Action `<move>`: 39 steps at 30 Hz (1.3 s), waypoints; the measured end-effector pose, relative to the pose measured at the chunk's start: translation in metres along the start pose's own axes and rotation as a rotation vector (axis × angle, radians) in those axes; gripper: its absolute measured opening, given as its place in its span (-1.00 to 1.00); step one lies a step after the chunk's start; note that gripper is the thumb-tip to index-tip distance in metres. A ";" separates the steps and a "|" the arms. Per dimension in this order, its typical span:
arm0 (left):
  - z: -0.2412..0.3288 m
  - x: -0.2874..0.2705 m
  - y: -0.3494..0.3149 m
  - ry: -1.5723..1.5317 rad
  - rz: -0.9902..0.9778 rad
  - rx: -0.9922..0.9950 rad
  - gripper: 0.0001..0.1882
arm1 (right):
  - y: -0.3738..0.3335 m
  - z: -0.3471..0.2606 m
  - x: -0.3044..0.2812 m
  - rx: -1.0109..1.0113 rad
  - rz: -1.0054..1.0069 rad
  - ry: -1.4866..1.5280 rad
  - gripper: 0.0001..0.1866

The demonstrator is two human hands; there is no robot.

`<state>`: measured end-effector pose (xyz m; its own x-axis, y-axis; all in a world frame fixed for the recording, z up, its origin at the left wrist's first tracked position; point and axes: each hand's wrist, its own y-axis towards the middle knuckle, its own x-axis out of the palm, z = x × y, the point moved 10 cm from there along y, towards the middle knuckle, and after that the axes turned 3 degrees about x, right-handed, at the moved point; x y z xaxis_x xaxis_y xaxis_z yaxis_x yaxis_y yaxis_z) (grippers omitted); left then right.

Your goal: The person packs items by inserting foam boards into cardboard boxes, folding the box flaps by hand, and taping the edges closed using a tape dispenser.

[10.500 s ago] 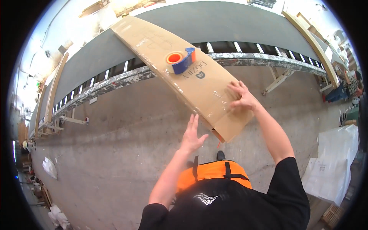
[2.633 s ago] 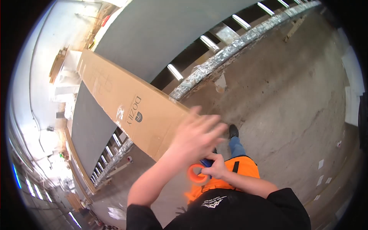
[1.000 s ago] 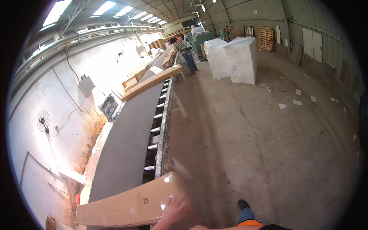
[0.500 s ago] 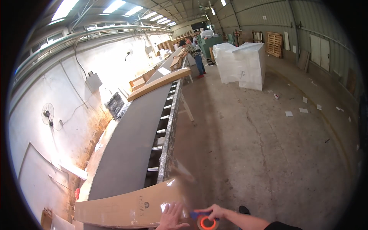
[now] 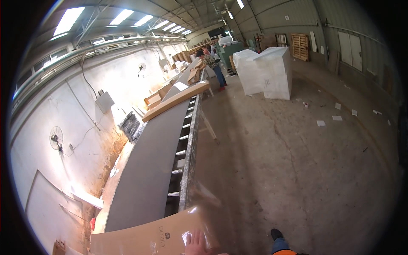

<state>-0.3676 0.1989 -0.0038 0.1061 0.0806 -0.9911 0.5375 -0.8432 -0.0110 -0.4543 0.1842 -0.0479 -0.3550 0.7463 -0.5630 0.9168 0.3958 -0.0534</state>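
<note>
A long brown cardboard box (image 5: 131, 240) lies across the near end of the conveyor, with dark printing on its top. My left hand (image 5: 196, 245) rests flat on the box near its right end, fingers stretched out, holding nothing. Shiny patches beside the fingers look like tape or film. Beyond the lower edge my right hand is out of sight. A bit of something orange (image 5: 284, 252) shows at that edge, below my trouser leg and dark shoe (image 5: 276, 233); I cannot make out what it is.
The grey conveyor belt (image 5: 146, 170) runs away from me, with rollers along its right side. Another long carton (image 5: 176, 101) lies across it farther off. A person (image 5: 214, 68) stands beside the line. Wrapped white stacks (image 5: 276, 74) stand on the floor, with scattered paper pieces nearby.
My right hand, which held a blue tape dispenser with an orange-centred roll by the box's right end, has left the view. My left hand stays on the box. The view has shifted slightly.
</note>
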 end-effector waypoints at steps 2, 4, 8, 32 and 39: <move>0.003 0.005 0.001 -0.028 0.004 0.014 0.24 | -0.035 0.021 -0.038 -0.047 0.004 0.013 -0.28; 0.002 0.014 -0.003 0.127 -0.014 0.053 0.24 | -0.068 0.090 -0.056 0.195 -0.058 -0.057 -0.23; -0.005 0.005 0.009 -0.108 -0.620 -0.008 0.46 | -0.180 0.201 -0.173 0.537 0.517 0.075 -0.24; 0.010 -0.045 0.061 -0.183 0.047 -0.665 -0.01 | -0.065 0.233 -0.204 0.310 0.085 0.891 -0.19; -0.006 -0.028 0.041 -0.223 -0.117 -0.801 0.38 | 0.106 0.187 -0.154 0.368 -0.354 1.176 -0.21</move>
<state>-0.3431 0.1650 0.0248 -0.1103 -0.0339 -0.9933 0.9751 -0.1971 -0.1016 -0.2687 0.0115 -0.1212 -0.3632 0.7269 0.5829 0.6693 0.6388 -0.3795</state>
